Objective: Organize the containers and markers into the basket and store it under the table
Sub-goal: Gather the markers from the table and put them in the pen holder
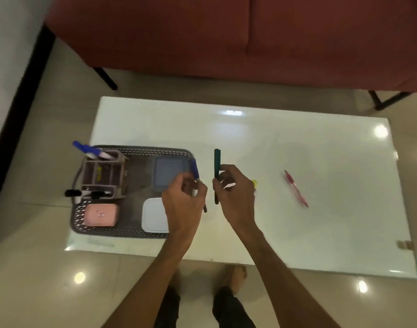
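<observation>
A grey perforated basket (pixel 131 233) sits on the left of the white table (pixel 309 233). Inside it stand a mauve divided organizer (pixel 103 176) with blue markers (pixel 87 149) sticking out, a pink box (pixel 100 215), a white container (pixel 154 215) and a blue-grey lidded container (pixel 168 172). Black markers (pixel 84 193) lie across the basket's left side. My left hand (pixel 182 204) is closed on a blue-capped marker (pixel 195 170) at the basket's right edge. Just right of it, my right hand (pixel 236 197) grips a dark green marker (pixel 217 166) upright. A pink pen (pixel 296 191) lies alone further right.
A yellow item (pixel 254 183) peeks out behind my right hand. A red sofa (pixel 226 36) with black legs stands beyond the table. The floor is glossy beige tile, and my feet (pixel 236 276) show under the near table edge.
</observation>
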